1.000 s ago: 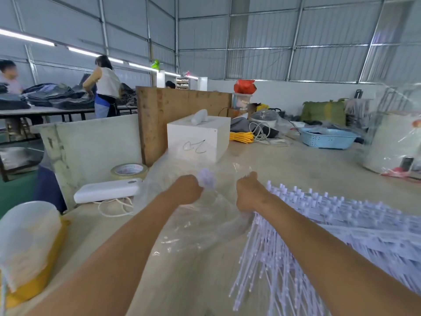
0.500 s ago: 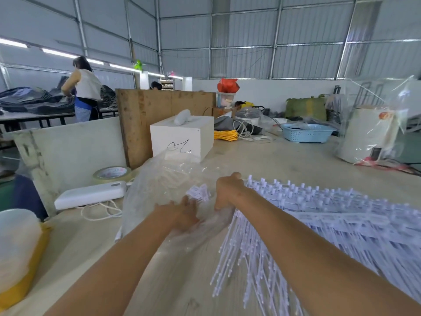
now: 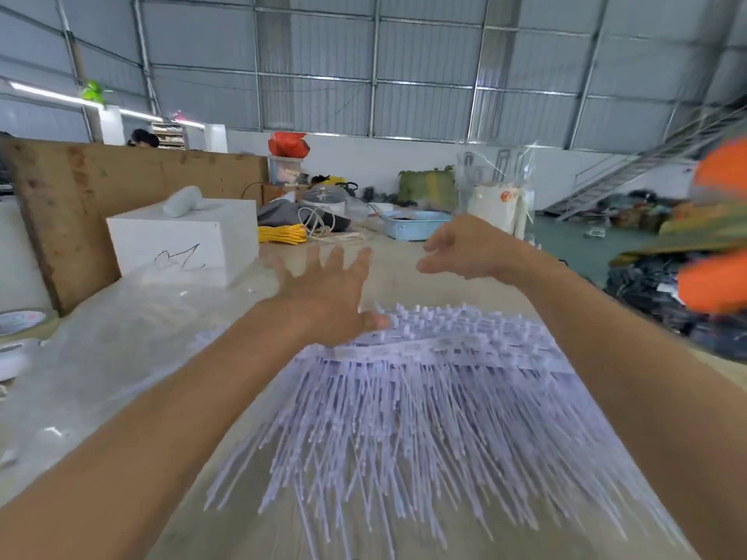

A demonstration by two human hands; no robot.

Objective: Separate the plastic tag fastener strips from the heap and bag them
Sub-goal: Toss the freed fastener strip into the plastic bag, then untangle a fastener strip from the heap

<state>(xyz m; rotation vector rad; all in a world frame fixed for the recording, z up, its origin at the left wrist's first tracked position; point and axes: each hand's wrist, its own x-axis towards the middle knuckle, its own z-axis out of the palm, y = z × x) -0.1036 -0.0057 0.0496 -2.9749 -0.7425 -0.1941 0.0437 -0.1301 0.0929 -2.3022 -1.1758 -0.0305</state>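
A wide heap of white plastic tag fastener strips [image 3: 436, 402] fans out across the beige table in front of me, its thin ends pointing toward me. My left hand [image 3: 323, 293] hovers over the heap's far left edge with fingers spread, holding nothing. My right hand [image 3: 465, 246] floats beyond the heap's far edge, fingers loosely bent and empty. The clear plastic bag [image 3: 117, 349] lies crumpled on the table to the left of the heap, with a few strips faintly showing inside. The picture is motion-blurred.
A white foam box [image 3: 182, 240] stands at the back left before a brown board [image 3: 64, 204]. A tape roll [image 3: 20, 319] sits at the left edge. Yellow cord [image 3: 283, 234], cables and a blue basket [image 3: 416, 224] lie farther back. Dark bundles lie on the floor at right.
Both hands let go of the bag and the bundle they pressed into it, and swung right over the heap with fingers spread. The view turned right as well.
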